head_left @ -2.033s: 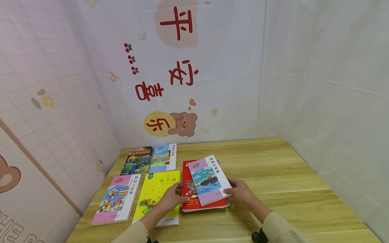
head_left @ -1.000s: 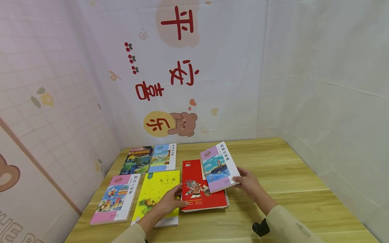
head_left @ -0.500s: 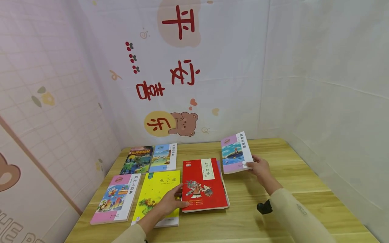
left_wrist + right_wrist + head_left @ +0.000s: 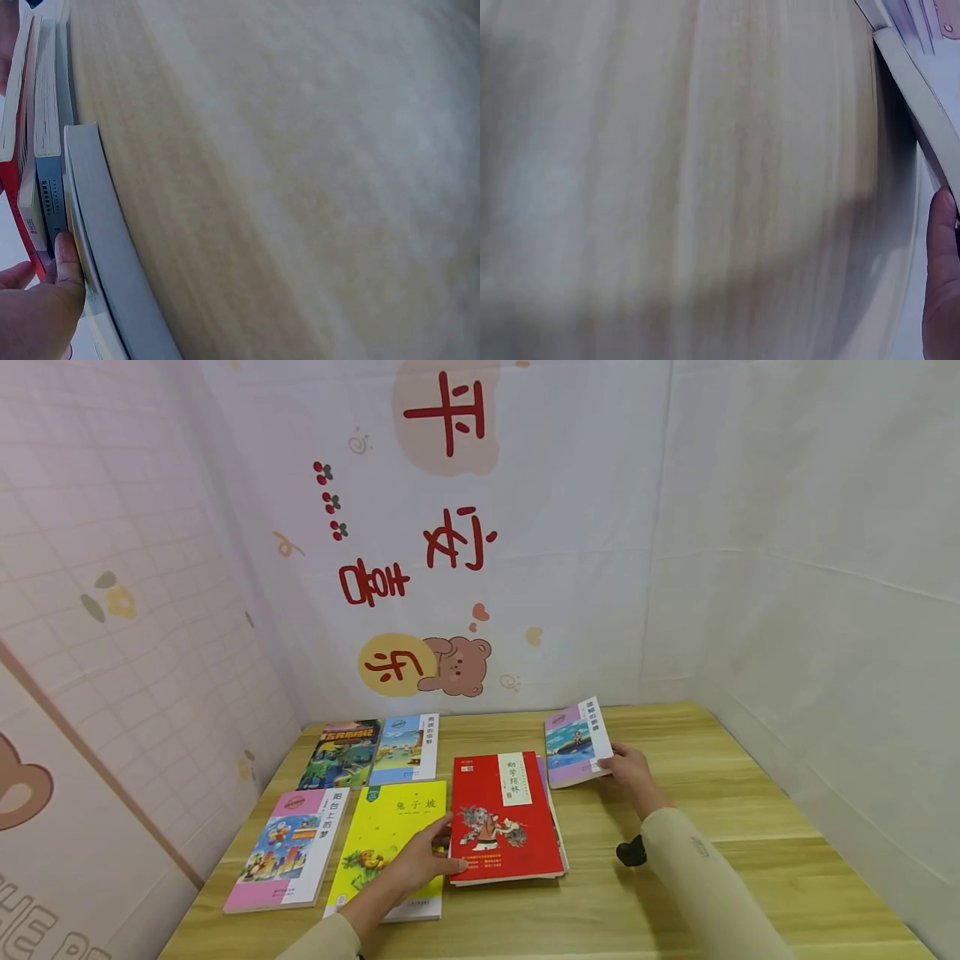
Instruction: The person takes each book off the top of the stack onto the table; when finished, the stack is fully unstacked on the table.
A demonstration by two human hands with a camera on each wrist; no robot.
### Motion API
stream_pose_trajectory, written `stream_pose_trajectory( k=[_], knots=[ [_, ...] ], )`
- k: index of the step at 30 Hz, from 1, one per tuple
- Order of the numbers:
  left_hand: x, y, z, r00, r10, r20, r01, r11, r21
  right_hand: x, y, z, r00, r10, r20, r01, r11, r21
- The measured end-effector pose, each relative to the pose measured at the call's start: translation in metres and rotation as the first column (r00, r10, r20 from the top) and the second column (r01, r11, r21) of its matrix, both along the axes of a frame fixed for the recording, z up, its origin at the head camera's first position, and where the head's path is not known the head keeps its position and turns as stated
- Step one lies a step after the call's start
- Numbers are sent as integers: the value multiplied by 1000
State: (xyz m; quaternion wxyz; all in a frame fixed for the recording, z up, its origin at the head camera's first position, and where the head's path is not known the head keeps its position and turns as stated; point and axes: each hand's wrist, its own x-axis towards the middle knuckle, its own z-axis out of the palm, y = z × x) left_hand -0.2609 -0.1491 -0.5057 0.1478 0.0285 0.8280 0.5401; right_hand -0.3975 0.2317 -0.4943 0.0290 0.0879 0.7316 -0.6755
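Note:
At the back right of the table, my right hand [image 4: 628, 775] grips the lower right corner of a pink-and-white paperback book [image 4: 573, 745] with a blue sea picture, thumb on its cover. In the right wrist view, a dark gap lies beneath that book's edge [image 4: 922, 112]; whether its far end touches the table is hidden. My left hand [image 4: 416, 864] rests over the yellow book [image 4: 393, 818], its fingers touching the left side of a stack topped by a red book [image 4: 498, 835]. In the left wrist view, a thumb [image 4: 67, 259] lies against a blue spine [image 4: 51, 195] within that stack.
Left of the yellow book lies a pink-and-white book [image 4: 288, 847] with a city picture. Behind are a dark green illustrated book [image 4: 341, 756] and a light blue book [image 4: 403, 750], side by side. Printed cloth walls [image 4: 562, 568] border the wooden table [image 4: 720, 860].
My right hand has carried the pink-and-white sea book off the red book, rightward and back, then lowered it towards the table. The red cover is uncovered. My left hand has stayed in place.

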Motion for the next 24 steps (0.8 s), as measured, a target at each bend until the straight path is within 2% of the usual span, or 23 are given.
stream_pose_trajectory(
  k=[6, 10, 16, 19, 24],
  knots=[
    [1, 0, -1, 1000, -6, 3, 5, 1000, 15, -12, -6, -5, 999, -12, -35, 13, 999, 40],
    [1, 1, -1, 1000, -18, -14, 19, 999, 31, -18, -1, -8, 997, 33, -63, -26, 994, 105],
    [2, 2, -2, 1000, -11, -14, 11, 1000, 20, -17, 13, -9, 996, 87, -2, -83, 955, 284],
    [2, 2, -1, 1000, 4, -12, -3, 1000, 10, -15, 14, -6, 996, 93, 1, -89, 951, 295],
    [2, 1, 1, 1000, 10, -8, -10, 1000, 15, -6, 5, 2, 991, 125, -41, -107, 950, 294]
  ],
)
